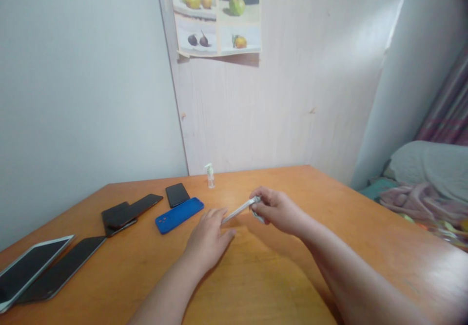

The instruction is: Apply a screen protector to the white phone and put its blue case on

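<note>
A thin, white-edged phone-like slab [239,210] is tilted above the table, seen nearly edge-on. My left hand [207,237] grips its lower end, fingers over the far side and thumb nearer me. At the raised end, my right hand [272,209] is closed with thumb and fingers pinched together. A small pale piece [259,217] shows under those fingers; it may be cloth, but most of it is hidden. Left of my left hand lies a blue phone case [179,215], its camera holes at the near end. A black phone [177,195] rests just behind the case.
Dark phones [137,210] overlap at the left of the wooden table [256,286]. Nearer me are a white-framed tablet [34,264] and a long dark device [68,269]. A small clear pump bottle [210,176] stands at the back. Bedding [420,188] lies beyond the right edge.
</note>
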A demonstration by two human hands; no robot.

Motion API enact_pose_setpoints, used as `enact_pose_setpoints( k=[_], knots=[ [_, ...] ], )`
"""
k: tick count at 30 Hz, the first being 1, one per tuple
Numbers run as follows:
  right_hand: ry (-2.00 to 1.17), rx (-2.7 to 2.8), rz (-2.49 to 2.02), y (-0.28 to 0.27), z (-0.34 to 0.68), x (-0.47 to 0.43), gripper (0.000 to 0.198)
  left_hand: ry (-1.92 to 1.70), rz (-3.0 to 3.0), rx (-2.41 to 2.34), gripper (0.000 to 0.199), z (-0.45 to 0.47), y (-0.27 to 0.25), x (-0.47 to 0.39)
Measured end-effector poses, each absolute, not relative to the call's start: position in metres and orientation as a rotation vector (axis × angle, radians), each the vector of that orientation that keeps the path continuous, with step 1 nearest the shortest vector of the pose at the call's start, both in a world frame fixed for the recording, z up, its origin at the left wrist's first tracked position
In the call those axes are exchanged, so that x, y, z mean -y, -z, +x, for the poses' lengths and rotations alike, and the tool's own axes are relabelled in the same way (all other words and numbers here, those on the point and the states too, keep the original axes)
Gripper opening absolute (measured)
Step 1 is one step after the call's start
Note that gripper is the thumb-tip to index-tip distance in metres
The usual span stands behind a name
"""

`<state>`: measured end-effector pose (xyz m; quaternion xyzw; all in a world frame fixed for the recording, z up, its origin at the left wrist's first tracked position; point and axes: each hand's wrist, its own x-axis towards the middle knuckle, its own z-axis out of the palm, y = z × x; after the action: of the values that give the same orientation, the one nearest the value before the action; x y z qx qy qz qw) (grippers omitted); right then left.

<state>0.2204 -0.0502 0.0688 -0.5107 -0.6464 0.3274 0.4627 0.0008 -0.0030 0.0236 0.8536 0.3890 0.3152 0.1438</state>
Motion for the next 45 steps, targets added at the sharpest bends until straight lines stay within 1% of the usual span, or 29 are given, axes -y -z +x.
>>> enact_pose_setpoints(
  k=[4, 5, 9, 12, 16, 18, 21, 28, 32, 36, 38, 40, 45],
  knots=[
    [-0.986, 1.440, -1.219, -0.071, 0.234, 0.043, 0.023, -0.808, 2.408, -1.021, 0.021, 0.000, -0.018, -0.005],
    [-1.005, 1.422, -1.215, -0.070, 0.237, 0.042, 0.024, -0.808, 2.402, -0.994, 0.020, 0.000, -0.020, -0.005],
    [-1.006, 1.370, -1.216, -0.062, 0.250, 0.034, 0.021, -0.848, 2.419, -0.959, 0.028, 0.001, -0.028, -0.002],
    [-0.916, 1.307, -1.293, -0.058, 0.254, 0.028, 0.020, -0.843, 2.469, -0.986, 0.031, 0.000, -0.032, 0.002],
    [-0.665, 1.138, -1.318, -0.057, 0.252, 0.022, 0.024, -0.826, 2.524, -1.066, 0.027, 0.002, -0.033, 0.005],
    [-0.545, 1.140, -1.334, -0.056, 0.251, 0.020, 0.020, -0.822, 2.544, -1.076, 0.026, 0.003, -0.032, 0.007],
    [-0.409, 1.257, -1.423, -0.053, 0.251, 0.020, 0.012, -0.821, 2.563, -1.088, 0.026, 0.004, -0.032, 0.008],
    [-0.130, 1.630, -1.655, -0.050, 0.250, 0.022, 0.025, -0.787, 2.533, -1.086, 0.025, 0.004, -0.034, 0.011],
    [-0.109, 1.539, -1.621, -0.050, 0.253, 0.022, 0.019, -0.777, 2.474, -1.060, 0.019, 0.004, -0.035, 0.012],
    [-0.321, 1.265, -1.528, -0.057, 0.262, 0.024, 0.016, -0.790, 2.453, -1.083, 0.016, 0.005, -0.035, 0.013],
    [-0.373, 1.224, -1.513, -0.061, 0.266, 0.027, 0.015, -0.793, 2.455, -1.087, 0.016, 0.005, -0.035, 0.014],
    [-0.327, 1.292, -1.566, -0.063, 0.267, 0.028, 0.016, -0.795, 2.458, -1.085, 0.016, 0.005, -0.035, 0.014],
    [-0.065, 1.621, -1.732, -0.056, 0.251, 0.029, 0.019, -0.804, 2.451, -1.083, 0.017, 0.006, -0.032, 0.014]
  ],
)
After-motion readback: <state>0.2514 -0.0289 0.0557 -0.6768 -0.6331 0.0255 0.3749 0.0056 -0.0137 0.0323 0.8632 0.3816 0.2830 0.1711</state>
